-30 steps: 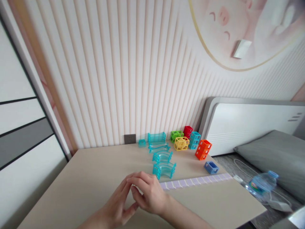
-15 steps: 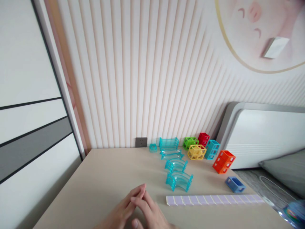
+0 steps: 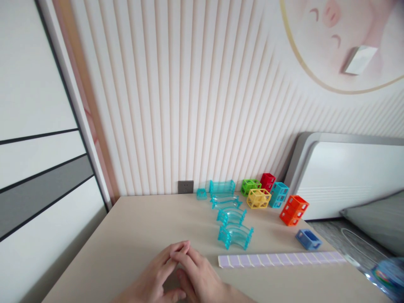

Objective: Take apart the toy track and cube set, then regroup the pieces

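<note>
We see the left hand and right hand loosely open and touching, apparently idle near the lilac strip, any reach requiring their separation.

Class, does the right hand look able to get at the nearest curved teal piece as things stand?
Probably yes: nothing visible stands between the right hand and the nearest curved teal piece. It touches the left hand, though, so the two may need to part first.
</note>
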Demonstrator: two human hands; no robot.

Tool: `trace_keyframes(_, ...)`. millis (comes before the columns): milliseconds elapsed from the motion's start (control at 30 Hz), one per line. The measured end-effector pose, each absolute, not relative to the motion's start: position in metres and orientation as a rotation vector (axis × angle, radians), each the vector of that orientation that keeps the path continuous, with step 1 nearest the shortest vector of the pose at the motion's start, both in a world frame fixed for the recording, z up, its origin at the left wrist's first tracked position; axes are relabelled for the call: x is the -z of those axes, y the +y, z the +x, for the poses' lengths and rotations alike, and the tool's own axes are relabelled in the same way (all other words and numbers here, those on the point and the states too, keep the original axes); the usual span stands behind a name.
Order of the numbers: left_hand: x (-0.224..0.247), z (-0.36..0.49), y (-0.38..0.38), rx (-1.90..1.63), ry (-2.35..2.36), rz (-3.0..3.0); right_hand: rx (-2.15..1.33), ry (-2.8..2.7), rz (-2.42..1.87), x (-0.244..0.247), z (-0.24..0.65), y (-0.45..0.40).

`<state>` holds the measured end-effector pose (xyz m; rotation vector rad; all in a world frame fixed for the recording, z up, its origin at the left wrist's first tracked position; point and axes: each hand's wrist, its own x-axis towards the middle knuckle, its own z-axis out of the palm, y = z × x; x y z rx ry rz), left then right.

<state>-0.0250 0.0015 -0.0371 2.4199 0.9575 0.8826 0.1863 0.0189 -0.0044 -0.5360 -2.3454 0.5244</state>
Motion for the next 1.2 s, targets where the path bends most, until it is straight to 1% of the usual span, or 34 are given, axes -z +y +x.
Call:
trace_keyframes(133,0.028,-0.025,0.0,-0.864,1.008,2.419,-0.529,-2.339,-0.546,0.002,0.187,0.018)
trace_keyframes(333,0.031,-0.023,0.002,-0.855,1.025,2.38,-0.546,-2.367,-0.627,0.001,0.187,0.016)
trace_keyframes(633,0.021,-0.02,0.0,-0.834,1.047,2.345,-0.513,-2.381,-0.6,-0.003,0.19,0.017)
trace_keyframes(1200,0.009,-0.017,-0.002,-0.767,1.1,2.382,-0.47,-2.418,-0.634,0.005,0.192,0.02)
